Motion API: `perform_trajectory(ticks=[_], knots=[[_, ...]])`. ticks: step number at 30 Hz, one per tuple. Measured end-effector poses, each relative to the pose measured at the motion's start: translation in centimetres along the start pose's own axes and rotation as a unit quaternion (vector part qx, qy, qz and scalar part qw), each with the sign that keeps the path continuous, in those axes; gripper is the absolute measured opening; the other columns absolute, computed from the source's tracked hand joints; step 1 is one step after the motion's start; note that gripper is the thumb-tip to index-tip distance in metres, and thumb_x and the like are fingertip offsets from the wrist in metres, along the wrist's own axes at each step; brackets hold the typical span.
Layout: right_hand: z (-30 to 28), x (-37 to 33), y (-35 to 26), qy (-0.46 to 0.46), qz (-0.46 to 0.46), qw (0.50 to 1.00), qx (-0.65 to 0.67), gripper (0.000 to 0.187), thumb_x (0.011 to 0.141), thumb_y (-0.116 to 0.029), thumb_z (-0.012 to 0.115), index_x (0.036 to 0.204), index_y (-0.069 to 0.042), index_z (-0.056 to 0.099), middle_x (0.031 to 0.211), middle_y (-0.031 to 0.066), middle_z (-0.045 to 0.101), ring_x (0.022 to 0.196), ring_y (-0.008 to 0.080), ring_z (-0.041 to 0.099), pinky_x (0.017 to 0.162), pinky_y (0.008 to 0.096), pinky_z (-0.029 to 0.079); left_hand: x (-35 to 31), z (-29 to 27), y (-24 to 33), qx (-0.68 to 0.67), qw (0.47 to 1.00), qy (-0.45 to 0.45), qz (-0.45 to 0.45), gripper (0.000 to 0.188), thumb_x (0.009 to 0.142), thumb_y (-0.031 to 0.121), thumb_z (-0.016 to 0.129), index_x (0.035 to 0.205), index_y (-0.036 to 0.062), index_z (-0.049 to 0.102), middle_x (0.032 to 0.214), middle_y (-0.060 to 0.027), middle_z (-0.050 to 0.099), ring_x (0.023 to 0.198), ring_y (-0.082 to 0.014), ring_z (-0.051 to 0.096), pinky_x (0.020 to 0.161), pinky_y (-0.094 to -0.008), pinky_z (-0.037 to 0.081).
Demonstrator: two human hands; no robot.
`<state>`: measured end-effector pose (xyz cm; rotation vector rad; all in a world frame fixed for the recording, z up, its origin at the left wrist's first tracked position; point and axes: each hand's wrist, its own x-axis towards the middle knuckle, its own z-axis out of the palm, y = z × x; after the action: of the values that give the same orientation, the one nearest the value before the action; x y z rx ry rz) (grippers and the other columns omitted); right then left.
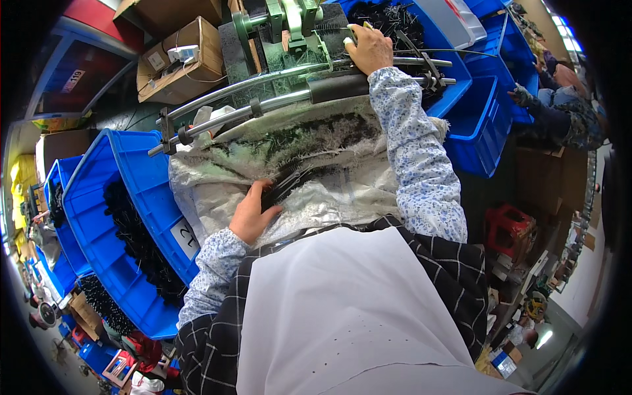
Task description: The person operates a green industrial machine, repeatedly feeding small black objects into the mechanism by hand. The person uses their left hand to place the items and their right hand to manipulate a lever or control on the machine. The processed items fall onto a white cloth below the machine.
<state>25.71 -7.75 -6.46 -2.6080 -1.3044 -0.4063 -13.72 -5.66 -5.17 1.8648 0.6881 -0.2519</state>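
My left hand [251, 212] is low over a whitish cloth [230, 168] spread below the machine, its finger and thumb closed round thin black strips [287, 183] that point up and to the right. More fine dark bits [329, 133] are scattered across the cloth. My right hand [370, 49] reaches up to the green bench machine [289, 26], fingertips closed beside its working part. Pale covers show on the fingertips; whatever they pinch is too small to make out. Two curved metal rails [263, 105] run between the machine and the cloth.
Blue bins [141, 197] with black pieces stand to my left. A heap of black pieces [388, 20] lies in a blue bin behind my right hand; another blue bin [477, 135] is at the right. A cardboard box [181, 62] sits far left. Another person [559, 108] is at right.
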Motion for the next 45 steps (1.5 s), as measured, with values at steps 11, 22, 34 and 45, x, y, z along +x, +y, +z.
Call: perform_trajectory(ticks=[11, 22, 34, 45], knots=[[0.1, 0.5, -8.0, 0.006, -0.024, 0.998, 0.057, 0.025, 0.075, -0.023, 0.058, 0.096, -0.010, 0.064, 0.081, 0.0079, 0.065, 0.081, 0.0257, 0.061, 0.070, 0.0416, 0.043, 2.3, -1.4, 1.8, -0.023, 0.987, 0.077, 0.136, 0.031, 0.090, 0.017, 0.052, 0.114, -0.0004, 0.043, 0.110, -0.0212, 0.052, 0.101, -0.0368, 0.054, 0.085, -0.0369, 0.043], [-0.2, 1.0, -0.4, -0.029, 0.008, 0.999, 0.041, 0.021, 0.076, -0.026, 0.059, 0.092, -0.015, 0.065, 0.085, 0.0066, 0.065, 0.084, 0.0244, 0.063, 0.074, 0.0429, 0.046, 3.5, -4.3, 3.6, -0.113, 0.971, 0.156, 0.142, 0.021, 0.086, 0.013, 0.061, 0.103, 0.0048, 0.054, 0.073, 0.0010, 0.055, 0.065, -0.0050, 0.046, 0.061, -0.0188, 0.038], [-6.9, 2.2, 5.4, 0.102, 0.052, 0.993, 0.014, 0.017, 0.081, -0.024, 0.053, 0.088, -0.018, 0.067, 0.087, 0.0083, 0.064, 0.079, 0.0279, 0.062, 0.071, 0.0399, 0.049, 5.5, -4.3, 5.6, -0.085, 0.966, 0.147, 0.198, 0.031, 0.085, 0.024, 0.063, 0.110, 0.0097, 0.052, 0.080, -0.0110, 0.062, 0.070, -0.0150, 0.058, 0.066, -0.0276, 0.046], [-8.9, -7.4, -7.3, -0.317, -0.037, 0.828, 0.461, 0.025, 0.089, -0.022, 0.054, 0.108, -0.007, 0.060, 0.096, 0.0084, 0.063, 0.083, 0.0167, 0.058, 0.073, 0.0282, 0.048, 5.9, -3.6, 6.8, -0.059, 0.956, 0.194, 0.214, 0.042, 0.082, 0.019, 0.065, 0.118, 0.0090, 0.043, 0.090, -0.0105, 0.062, 0.078, -0.0203, 0.062, 0.070, -0.0306, 0.048]])
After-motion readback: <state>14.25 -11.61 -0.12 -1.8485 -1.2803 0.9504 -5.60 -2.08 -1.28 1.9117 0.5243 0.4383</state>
